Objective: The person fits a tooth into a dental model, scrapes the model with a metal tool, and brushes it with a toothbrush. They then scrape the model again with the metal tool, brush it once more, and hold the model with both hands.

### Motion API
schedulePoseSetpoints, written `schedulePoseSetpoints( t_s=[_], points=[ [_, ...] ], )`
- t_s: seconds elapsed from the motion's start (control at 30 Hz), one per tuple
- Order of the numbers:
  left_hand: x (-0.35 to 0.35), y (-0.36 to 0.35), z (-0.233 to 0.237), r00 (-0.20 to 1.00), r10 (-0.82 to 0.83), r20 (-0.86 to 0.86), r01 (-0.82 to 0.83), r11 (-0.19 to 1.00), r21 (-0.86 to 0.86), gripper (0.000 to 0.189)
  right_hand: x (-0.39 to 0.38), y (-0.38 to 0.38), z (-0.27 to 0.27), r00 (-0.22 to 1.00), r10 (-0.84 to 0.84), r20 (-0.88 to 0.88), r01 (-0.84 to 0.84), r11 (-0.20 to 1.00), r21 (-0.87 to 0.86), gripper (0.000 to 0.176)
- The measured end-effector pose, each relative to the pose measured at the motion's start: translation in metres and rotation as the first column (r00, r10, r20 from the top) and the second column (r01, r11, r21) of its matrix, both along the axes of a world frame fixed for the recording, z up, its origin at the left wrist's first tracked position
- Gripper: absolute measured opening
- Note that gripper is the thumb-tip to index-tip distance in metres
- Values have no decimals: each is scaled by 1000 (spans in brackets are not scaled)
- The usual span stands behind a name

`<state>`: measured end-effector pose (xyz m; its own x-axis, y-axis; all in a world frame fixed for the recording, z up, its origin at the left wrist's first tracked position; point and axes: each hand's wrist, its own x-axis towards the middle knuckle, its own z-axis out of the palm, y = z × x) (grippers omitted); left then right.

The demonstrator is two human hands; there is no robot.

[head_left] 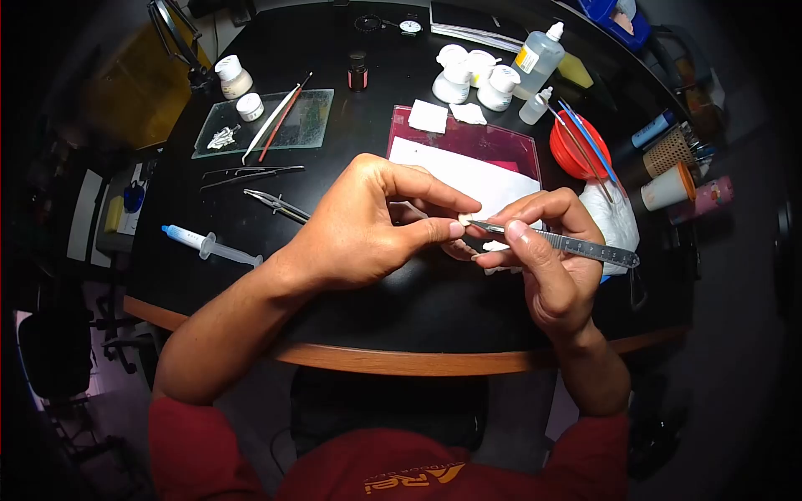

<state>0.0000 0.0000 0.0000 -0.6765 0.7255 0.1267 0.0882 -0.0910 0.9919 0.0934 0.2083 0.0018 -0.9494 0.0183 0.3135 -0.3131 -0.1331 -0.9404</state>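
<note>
Between the thumb and index finger of my left hand (376,217) is a small whitish piece like a dental crown (465,220). My right hand (555,250) grips a scalpel (576,246), its flat metal handle marked like a ruler. The scalpel's tip points left and meets the small piece, or comes very close to it. Both hands are held above the table over a white paper sheet (451,171), which lies partly on a dark red glass plate (522,149). Something pale shows below the fingers, mostly hidden.
At left lie a glass slab (313,117) with brushes, tweezers (251,173), pliers-like forceps (280,204) and a syringe (209,244). White jars (451,83) and a clear bottle (539,63) stand at the back. A red bowl (568,150) with brushes sits right, near a white tissue (614,221).
</note>
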Motion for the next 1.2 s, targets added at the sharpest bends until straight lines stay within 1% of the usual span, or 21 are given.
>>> schedulePoseSetpoints(
  t_s=[0.07, 0.27, 0.47, 0.67, 0.87, 0.97, 1.2],
  points=[
    [1, 0, -2, 1000, 8, 18, -8, 1000, 17, 23, 1, -2, 0, 1000, -11, 12, 11, 1000, -1, 10],
    [1, -1, 2, 999, 24, -37, -25, 999, -38, 22, 0, -3, 1, 1000, -13, 5, 13, 999, 39, 8],
    [1, 0, 2, 996, 33, -78, -36, 998, -45, 22, -1, -2, 1, 1000, -3, -19, 4, 998, 66, 8],
    [1, -1, 4, 996, 25, -86, -30, 998, -56, 22, -1, -2, 0, 1000, 5, -19, -4, 999, 51, 7],
    [2, 1, 1, 999, 28, -23, -29, 999, -18, 23, 0, -2, 2, 1000, -1, -3, 1, 999, 53, 8],
    [3, 0, 6, 1000, 24, -5, -24, 999, -41, 23, 1, -2, 2, 1000, -10, -16, 10, 1000, 1, 9],
    [3, 1, 4, 998, 29, -46, -30, 999, -14, 23, 3, -1, 4, 997, -48, -61, 50, 998, 24, 11]
  ],
)
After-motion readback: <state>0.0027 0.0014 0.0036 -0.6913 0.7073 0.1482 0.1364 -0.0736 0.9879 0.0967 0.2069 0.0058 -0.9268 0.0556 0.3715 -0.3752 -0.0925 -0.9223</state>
